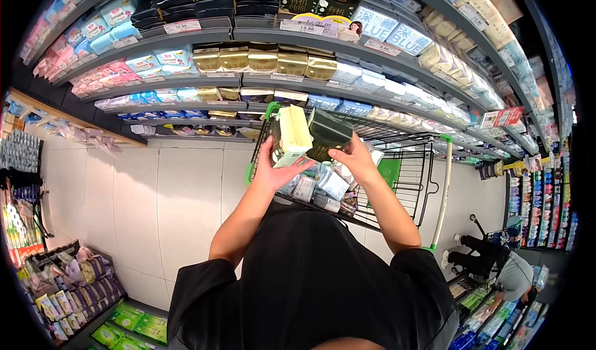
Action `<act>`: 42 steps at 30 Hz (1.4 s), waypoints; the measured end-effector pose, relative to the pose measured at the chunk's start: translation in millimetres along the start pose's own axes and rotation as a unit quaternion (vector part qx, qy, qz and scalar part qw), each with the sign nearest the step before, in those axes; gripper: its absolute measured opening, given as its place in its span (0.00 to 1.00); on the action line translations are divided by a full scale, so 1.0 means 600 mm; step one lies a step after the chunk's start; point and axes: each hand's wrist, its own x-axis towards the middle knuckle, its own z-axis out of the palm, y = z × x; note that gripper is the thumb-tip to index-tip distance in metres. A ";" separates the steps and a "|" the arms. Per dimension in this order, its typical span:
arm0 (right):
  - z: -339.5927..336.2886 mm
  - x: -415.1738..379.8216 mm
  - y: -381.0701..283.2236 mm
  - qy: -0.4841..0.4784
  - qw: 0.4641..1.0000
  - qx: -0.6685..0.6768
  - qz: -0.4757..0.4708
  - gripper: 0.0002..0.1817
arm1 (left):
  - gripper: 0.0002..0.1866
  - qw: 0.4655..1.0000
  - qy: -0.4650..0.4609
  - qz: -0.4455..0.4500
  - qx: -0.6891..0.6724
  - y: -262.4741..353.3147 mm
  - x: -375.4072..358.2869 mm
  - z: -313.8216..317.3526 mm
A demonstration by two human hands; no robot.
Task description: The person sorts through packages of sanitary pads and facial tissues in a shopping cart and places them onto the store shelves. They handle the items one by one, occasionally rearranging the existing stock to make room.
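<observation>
Well, over the cart point(389, 171), my left fingers point(303, 166) held a pale-yellow pack point(295, 130); my right fingers point(341, 158) gripped a black pack point(329, 128) beside it.

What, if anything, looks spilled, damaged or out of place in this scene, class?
Nothing looks spilled or damaged. The packs in the shopping cart lie jumbled at mixed angles, which looks untidy against the rows on the shelves.

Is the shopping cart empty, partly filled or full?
Partly filled: wrapped packs lie bunched in one part of the shopping cart, while the part nearer its handle looks bare.
</observation>
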 end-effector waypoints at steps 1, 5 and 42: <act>-0.002 0.000 -0.009 -0.012 0.999 -0.011 0.033 0.35 | 0.31 1.000 -0.004 0.004 0.006 0.002 0.000 -0.002; -0.017 0.021 -0.020 -0.026 0.993 -0.113 0.016 0.40 | 0.33 0.999 -0.040 0.014 0.031 0.010 0.001 -0.021; 0.042 0.393 -0.321 0.197 0.634 -0.623 -0.412 0.28 | 0.28 0.982 -0.014 0.037 0.183 0.060 -0.005 -0.083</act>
